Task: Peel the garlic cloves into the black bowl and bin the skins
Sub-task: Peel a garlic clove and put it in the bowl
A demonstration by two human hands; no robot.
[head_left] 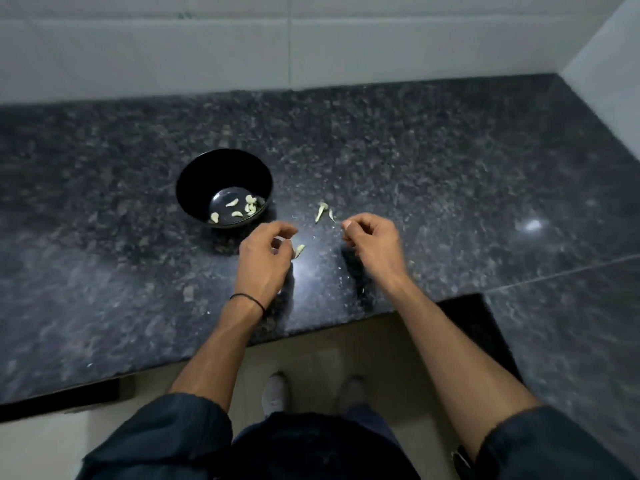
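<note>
Left hand [266,258] grip pinches a garlic clove [300,250], tip pointing right and away; right hand [374,242] grip pinches a skin sliver [331,215], long axis running away-left above the counter [450,174].

Left hand [265,258]: fingertips curled under, hidden behind knuckles. Pale scrap [300,250] at its fingertips: clove or skin unclear, held or lying on countertop [450,168] unclear. Right hand [372,242]: thumb and forefinger pinched, thin sliver [331,215] at tip too small to identify. Garlic cloves [239,209] in black bowl [194,181] blurred, count uncertain. Shoes [275,393] blurred. Sleeves [166,441] cut by bottom edge.
</note>
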